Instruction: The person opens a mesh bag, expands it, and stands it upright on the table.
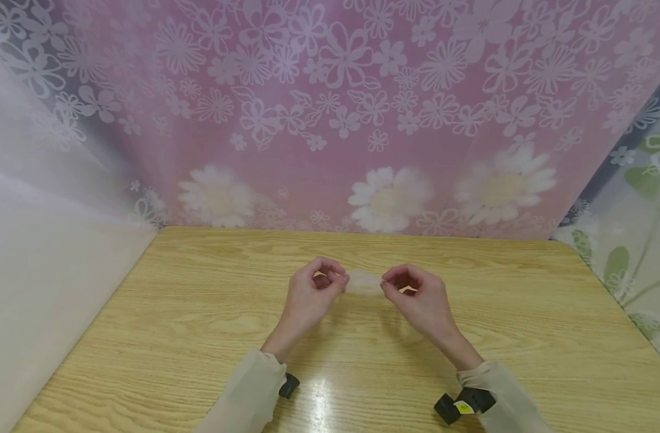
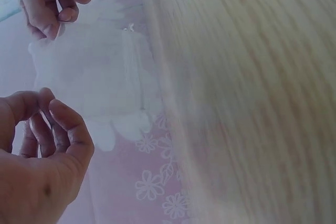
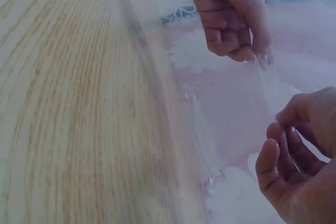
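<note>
Stretched between both hands is a thin, see-through plastic piece (image 1: pixel 364 281), held above the table. In the left wrist view the clear film (image 2: pixel 94 72) looks like a flat rectangle with a creased edge; the right wrist view shows the same film (image 3: pixel 231 114). My left hand (image 1: pixel 314 293) pinches its left end between thumb and forefinger, the other fingers curled. At its right end, my right hand (image 1: pixel 422 300) pinches it the same way. The film's exact outline is faint in the head view.
A wood-grain table (image 1: pixel 200 313) lies under both hands. Behind it hangs a pink curtain (image 1: pixel 308 150) with white flowers. A pale sheet (image 1: pixel 48 240) borders the left side, and a leaf-patterned one (image 1: pixel 644 240) the right.
</note>
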Available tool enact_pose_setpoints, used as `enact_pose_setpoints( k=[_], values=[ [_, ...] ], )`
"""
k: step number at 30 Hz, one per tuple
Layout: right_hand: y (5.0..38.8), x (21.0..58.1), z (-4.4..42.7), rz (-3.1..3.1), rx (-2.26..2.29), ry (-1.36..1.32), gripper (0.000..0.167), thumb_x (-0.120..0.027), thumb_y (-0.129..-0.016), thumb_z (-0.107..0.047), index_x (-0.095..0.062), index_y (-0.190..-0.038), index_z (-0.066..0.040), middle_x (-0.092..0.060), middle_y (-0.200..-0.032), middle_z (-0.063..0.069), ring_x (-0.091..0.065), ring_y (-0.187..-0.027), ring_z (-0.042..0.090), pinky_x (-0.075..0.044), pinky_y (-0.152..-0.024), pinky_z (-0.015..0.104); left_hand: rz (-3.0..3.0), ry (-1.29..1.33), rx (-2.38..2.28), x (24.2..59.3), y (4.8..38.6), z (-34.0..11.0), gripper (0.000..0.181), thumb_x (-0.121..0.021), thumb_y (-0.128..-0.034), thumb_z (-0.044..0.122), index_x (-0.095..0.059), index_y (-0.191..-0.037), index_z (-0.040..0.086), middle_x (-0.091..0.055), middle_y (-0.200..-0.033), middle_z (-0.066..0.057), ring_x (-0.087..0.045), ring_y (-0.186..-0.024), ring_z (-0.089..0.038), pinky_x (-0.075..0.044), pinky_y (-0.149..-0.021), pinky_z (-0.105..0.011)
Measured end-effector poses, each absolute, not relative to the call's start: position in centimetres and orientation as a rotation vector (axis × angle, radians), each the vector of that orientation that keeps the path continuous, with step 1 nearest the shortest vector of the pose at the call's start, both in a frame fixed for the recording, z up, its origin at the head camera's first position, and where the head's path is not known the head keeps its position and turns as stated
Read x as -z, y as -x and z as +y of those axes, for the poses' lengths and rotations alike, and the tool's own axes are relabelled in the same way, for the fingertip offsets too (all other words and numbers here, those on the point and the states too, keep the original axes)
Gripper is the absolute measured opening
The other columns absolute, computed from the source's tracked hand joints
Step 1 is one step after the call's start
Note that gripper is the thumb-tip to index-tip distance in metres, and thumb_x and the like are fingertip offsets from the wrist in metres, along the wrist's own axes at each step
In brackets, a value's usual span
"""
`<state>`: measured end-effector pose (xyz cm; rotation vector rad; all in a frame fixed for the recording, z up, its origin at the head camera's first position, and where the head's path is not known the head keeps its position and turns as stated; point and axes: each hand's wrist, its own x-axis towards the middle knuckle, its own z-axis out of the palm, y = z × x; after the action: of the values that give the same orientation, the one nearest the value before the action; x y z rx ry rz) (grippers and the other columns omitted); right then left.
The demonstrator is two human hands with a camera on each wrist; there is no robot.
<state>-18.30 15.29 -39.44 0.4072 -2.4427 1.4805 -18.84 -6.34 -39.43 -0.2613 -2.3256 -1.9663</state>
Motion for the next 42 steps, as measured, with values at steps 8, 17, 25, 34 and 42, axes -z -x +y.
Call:
enact_pose_setpoints(
  k=[8, 17, 25, 34, 42],
  values=[
    [18.5, 39.0, 15.2, -2.543, -1.693, -0.299, 0.022, -0.07, -0.099, -0.022, -0.073, -0.116, -0.008, -0.069, -0.1, 0.013, -0.07, -0.078, 0.024, -0.059, -0.061, 0.036, -2.364, 0.285, 1.82, 39.5, 18.9, -6.1, 0.007, -0.076, -0.0925, 0.013, -0.073, -0.099, 0.013, -0.066, -0.084, -0.002, -0.062, -0.072, -0.011, -0.052, -0.066, -0.021],
    [18.4, 39.0, 14.9, -2.556, -1.804, -0.252, 0.025, -0.075, -0.093, -0.012, -0.072, -0.116, -0.004, -0.069, -0.095, 0.012, -0.07, -0.079, 0.026, -0.062, -0.065, 0.04, -2.344, 0.324, 1.93, 39.5, 18.6, -6.0, 0.005, -0.072, -0.095, 0.014, -0.069, -0.098, 0.013, -0.07, -0.09, -0.003, -0.072, -0.083, -0.033, -0.053, -0.064, -0.022],
    [18.3, 39.1, 14.7, -2.493, -1.67, -0.212, 0.011, -0.071, -0.095, -0.008, -0.075, -0.103, -0.002, -0.069, -0.086, 0.013, -0.067, -0.068, 0.022, -0.06, -0.058, 0.035, -2.394, 0.344, 1.813, 39.3, 18.3, -5.9, 0.005, -0.075, -0.0933, 0.013, -0.07, -0.095, 0.015, -0.061, -0.083, -0.005, -0.057, -0.067, -0.016, -0.049, -0.062, -0.022],
    [18.3, 39.3, 14.8, -2.47, -1.672, -0.241, 0.016, -0.072, -0.097, -0.014, -0.075, -0.109, -0.004, -0.072, -0.096, 0.015, -0.07, -0.073, 0.019, -0.062, -0.061, 0.038, -2.538, 0.36, 1.668, 39.0, 18.3, -6.0, 0.01, -0.073, -0.0962, 0.023, -0.074, -0.105, 0.019, -0.071, -0.1, 0.003, -0.068, -0.08, -0.009, -0.059, -0.071, -0.026],
    [18.0, 39.2, 14.3, -2.467, -1.703, -0.251, 0.013, -0.077, -0.092, -0.009, -0.074, -0.104, -0.004, -0.069, -0.092, 0.013, -0.066, -0.077, 0.013, -0.06, -0.065, 0.029, -2.463, 0.319, 1.682, 39.0, 18.2, -5.5, 0.009, -0.076, -0.0905, 0.009, -0.068, -0.09, 0.012, -0.067, -0.081, -0.002, -0.06, -0.069, -0.009, -0.051, -0.062, -0.02]
  ],
)
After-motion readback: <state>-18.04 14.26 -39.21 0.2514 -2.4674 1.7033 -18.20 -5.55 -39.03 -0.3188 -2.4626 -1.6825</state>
